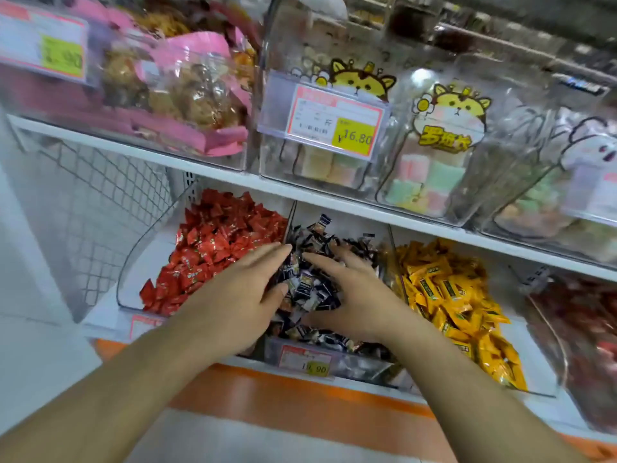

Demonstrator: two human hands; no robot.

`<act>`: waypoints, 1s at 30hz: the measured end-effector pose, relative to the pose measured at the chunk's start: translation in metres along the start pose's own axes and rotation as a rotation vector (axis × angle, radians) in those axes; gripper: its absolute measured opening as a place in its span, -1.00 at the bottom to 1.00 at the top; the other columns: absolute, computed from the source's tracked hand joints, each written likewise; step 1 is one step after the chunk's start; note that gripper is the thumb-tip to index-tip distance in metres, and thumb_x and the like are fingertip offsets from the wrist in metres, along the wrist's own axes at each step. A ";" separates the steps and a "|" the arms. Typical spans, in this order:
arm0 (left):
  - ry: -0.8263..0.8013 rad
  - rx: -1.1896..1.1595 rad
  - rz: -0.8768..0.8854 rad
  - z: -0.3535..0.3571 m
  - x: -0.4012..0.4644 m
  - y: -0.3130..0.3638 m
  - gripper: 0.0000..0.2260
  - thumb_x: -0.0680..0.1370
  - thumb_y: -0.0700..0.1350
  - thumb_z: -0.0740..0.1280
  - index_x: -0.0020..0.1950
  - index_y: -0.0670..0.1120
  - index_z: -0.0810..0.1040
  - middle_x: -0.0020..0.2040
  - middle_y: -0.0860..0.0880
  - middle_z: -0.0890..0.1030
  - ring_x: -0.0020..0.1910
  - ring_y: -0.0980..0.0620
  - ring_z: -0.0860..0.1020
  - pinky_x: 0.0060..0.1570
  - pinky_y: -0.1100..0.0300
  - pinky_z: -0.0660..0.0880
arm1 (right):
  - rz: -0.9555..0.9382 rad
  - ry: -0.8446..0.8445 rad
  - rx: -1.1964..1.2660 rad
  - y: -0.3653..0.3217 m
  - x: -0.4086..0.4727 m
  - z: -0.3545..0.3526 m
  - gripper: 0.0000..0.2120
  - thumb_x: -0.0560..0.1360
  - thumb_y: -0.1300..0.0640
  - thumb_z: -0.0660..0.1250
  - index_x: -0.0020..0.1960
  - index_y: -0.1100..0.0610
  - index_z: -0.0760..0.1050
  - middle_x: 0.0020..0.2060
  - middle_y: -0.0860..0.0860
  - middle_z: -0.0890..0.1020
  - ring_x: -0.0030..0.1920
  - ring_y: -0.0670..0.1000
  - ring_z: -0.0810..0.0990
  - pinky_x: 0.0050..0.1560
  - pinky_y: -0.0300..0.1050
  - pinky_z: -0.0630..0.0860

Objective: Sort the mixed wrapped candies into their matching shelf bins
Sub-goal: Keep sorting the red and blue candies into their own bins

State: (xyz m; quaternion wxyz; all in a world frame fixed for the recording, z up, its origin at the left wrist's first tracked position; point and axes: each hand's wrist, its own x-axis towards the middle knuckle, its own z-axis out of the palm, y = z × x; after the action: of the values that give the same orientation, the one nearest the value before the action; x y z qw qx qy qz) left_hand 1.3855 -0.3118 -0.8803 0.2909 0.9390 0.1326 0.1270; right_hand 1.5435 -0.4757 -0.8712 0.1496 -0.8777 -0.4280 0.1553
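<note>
Both hands in the clear plastic middle bin (334,357) of dark-wrapped candies (314,289).
Left hand (240,295) and right hand (354,295) lie flat, grip spread wide, holding nothing.

A price tag (330,127) reading 16.80 hangs on the far upper shelf. Left of it lie pink snack bags (187,91). Pastel marshmallow packs (430,182) sit right.

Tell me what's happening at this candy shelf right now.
A person is reaching both hands into the middle bin of dark-wrapped candies on the lower shelf. The left hand and right hand are spread open, fingers in the pile, apparently raking through it; neither clearly grips a piece. The red candies fill the bin to the left and the yellow candies the bin to the right. Clear bins of pastel sweets sit on the shelf above.
</note>
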 end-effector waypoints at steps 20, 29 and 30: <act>0.018 0.010 0.017 0.012 0.009 -0.010 -0.63 0.70 0.02 0.21 0.52 0.21 0.39 0.60 0.37 0.10 0.53 0.31 0.19 0.33 0.45 0.06 | 0.005 0.243 -0.094 0.032 0.055 0.023 -0.62 0.44 -0.17 0.54 0.22 -0.09 0.66 0.15 -0.04 0.66 0.04 0.03 0.64 0.02 0.01 0.64; -0.008 -0.003 0.030 0.010 0.011 -0.013 -0.63 0.70 0.01 0.21 0.52 0.18 0.39 0.61 0.33 0.09 0.55 0.30 0.16 0.36 0.39 0.09 | 0.265 0.295 0.333 0.033 0.057 -0.002 -0.54 0.43 -0.10 0.59 0.23 0.07 0.62 -0.07 0.12 0.75 -0.27 0.10 0.71 -0.35 -0.18 0.54; -0.011 -0.010 0.031 0.011 0.012 -0.014 -0.64 0.70 0.00 0.21 0.51 0.18 0.40 0.62 0.33 0.09 0.55 0.30 0.16 0.36 0.40 0.09 | 0.244 0.289 0.385 0.032 0.055 -0.006 -0.58 0.42 -0.07 0.61 0.22 0.01 0.64 -0.06 0.07 0.75 -0.25 0.07 0.73 -0.34 -0.16 0.60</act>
State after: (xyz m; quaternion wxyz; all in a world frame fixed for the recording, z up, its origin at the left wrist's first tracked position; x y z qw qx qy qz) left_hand 1.3973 -0.3025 -0.8948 0.2944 0.9401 0.1158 0.1269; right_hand 1.6003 -0.4515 -0.8866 0.3536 -0.8911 -0.2560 0.1239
